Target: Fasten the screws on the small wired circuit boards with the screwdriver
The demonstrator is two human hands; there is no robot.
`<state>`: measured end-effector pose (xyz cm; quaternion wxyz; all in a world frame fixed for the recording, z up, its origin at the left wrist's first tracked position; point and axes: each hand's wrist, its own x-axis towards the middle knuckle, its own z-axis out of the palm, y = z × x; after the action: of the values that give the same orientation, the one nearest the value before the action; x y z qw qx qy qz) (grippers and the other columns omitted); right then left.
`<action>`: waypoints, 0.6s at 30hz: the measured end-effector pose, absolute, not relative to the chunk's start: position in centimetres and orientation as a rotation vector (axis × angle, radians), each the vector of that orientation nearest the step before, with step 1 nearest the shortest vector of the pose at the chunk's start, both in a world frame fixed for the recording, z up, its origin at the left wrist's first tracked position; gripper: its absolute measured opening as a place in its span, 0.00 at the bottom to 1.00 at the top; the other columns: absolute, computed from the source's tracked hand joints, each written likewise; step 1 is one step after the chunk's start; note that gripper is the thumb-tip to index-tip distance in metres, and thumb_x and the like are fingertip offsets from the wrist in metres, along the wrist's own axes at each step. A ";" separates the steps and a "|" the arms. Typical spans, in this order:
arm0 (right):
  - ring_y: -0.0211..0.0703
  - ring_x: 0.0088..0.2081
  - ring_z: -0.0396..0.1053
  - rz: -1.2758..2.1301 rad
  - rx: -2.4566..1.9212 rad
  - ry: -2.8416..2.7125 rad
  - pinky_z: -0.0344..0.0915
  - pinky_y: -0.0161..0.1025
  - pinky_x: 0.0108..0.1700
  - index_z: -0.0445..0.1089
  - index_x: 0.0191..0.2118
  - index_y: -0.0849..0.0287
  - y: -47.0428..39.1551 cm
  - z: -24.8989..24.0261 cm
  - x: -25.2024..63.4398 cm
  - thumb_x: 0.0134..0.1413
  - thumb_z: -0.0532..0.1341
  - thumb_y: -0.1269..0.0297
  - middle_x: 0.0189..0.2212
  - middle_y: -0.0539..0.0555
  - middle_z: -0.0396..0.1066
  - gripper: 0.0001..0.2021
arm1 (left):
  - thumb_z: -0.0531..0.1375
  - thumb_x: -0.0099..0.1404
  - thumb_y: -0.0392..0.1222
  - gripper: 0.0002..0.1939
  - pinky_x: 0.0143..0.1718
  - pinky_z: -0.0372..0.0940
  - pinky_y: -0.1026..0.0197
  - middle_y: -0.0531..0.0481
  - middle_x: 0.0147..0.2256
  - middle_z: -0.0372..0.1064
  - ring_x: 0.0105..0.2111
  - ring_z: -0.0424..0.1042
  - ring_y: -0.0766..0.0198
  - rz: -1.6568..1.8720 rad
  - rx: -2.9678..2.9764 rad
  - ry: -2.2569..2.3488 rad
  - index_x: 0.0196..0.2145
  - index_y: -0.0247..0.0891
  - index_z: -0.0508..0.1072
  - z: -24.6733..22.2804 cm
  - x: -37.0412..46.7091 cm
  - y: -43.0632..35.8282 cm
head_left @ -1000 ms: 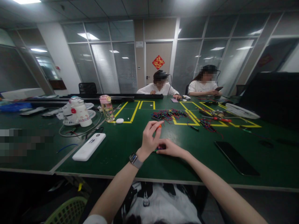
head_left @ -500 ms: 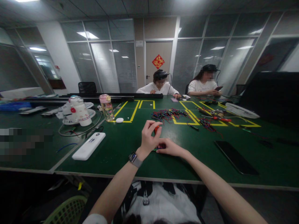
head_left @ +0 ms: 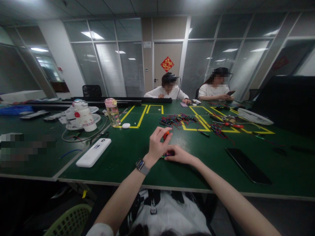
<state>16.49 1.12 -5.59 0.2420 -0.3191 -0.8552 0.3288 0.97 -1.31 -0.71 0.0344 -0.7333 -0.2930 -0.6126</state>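
Orange piece (head_left: 166,134), rounded, in left hand (head_left: 156,144), tangled wires (head_left: 172,121)

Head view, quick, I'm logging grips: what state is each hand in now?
Left hand: closed, holding an orange object.
Right hand: closed on a small part, mostly hidden behind the hands.

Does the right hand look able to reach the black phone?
Probably yes: nothing stands between the right hand and the black phone, though that hand seems to hold a small part.
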 end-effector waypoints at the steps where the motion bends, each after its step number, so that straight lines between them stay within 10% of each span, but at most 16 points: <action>1: 0.36 0.27 0.60 0.900 -0.871 -2.338 0.58 0.33 0.31 0.73 0.34 0.63 1.1 -5.6 16.5 0.48 0.66 0.69 0.25 0.48 0.65 0.06 | 0.55 0.69 0.39 0.11 0.39 0.66 0.63 0.48 0.36 0.69 0.36 0.70 0.65 -1.880 -2.266 -0.900 0.46 0.39 0.73 -0.7 0.9 -1.4; 13: 0.36 0.28 0.60 0.903 -0.864 -2.330 0.57 0.33 0.31 0.73 0.34 0.63 1.2 -5.9 16.6 0.48 0.65 0.68 0.25 0.48 0.65 0.06 | 0.55 0.67 0.35 0.07 0.34 0.66 0.65 0.49 0.32 0.68 0.32 0.69 0.67 -1.961 -2.150 -0.784 0.38 0.37 0.74 -0.7 1.0 -1.4; 18: 0.36 0.27 0.59 0.908 -0.865 -2.336 0.56 0.33 0.31 0.73 0.34 0.63 1.2 -5.8 16.5 0.48 0.65 0.69 0.25 0.48 0.64 0.06 | 0.49 0.70 0.33 0.15 0.43 0.67 0.61 0.45 0.43 0.72 0.42 0.71 0.64 -1.929 -2.319 -0.768 0.50 0.38 0.71 -0.6 1.0 -1.6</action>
<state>16.46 1.16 -5.75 0.2428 -0.3164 -0.8548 0.3321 0.98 -1.62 -0.62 0.0145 -0.7451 -0.2466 -0.6196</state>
